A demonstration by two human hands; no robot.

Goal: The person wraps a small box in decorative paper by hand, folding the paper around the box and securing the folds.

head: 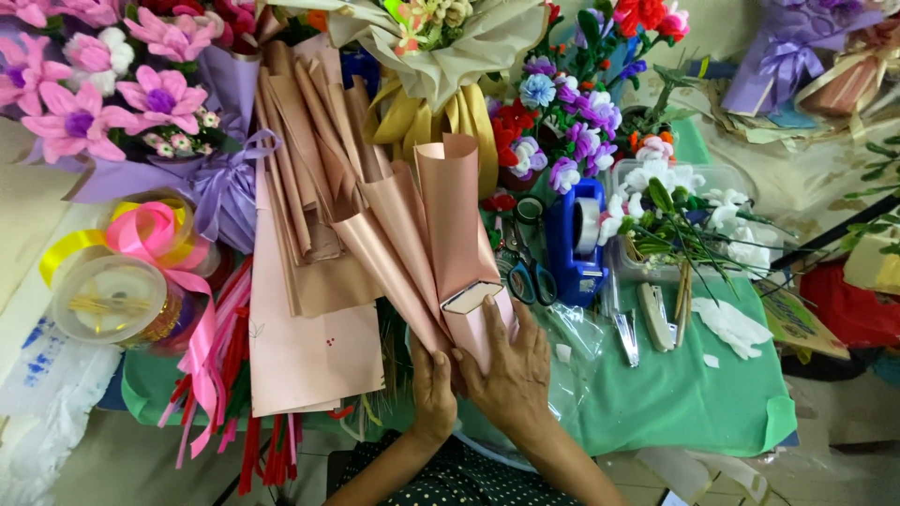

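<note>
A: Item 1, nearest. Hands?
B: Left hand [433, 392] & right hand [511, 375], side by side at the table's near edge. Both pressed onto the base of the pink wrapping paper [441, 234]. Left: fingers curled over the lower gather, gripping it. Right: fingers [487, 349] spread flat over the folded bottom corner, thumb side hidden, so holding by pressure rather than a fist.
A: Paper re fingers?
B: Fans up & away from them; pleats converge under the fingertips, touching. One folded end w/ pale inside shows just above the right fingers.
A: Progress?
B: Judging by layout: several sheets already pleated into a fan, pinched at base. No flowers inside yet, no ribbon tied on it. So wrap shaped, filling & tying appear left.
A: Item 2, mid-table?
B: Green cloth [675, 394]; flat pink sheet [309, 347] left of hands; scissors [532, 276], blue tape dispenser [574, 244], stapler [656, 314] right of the fan, near but apart.
A: Item 3, far?
B: Ribbon spools [122, 290] at left; purple-wrapped pink bouquet [141, 103] far left; loose white stems [694, 211] on the right; cream-wrapped bouquet [441, 47] behind the fan.
</note>
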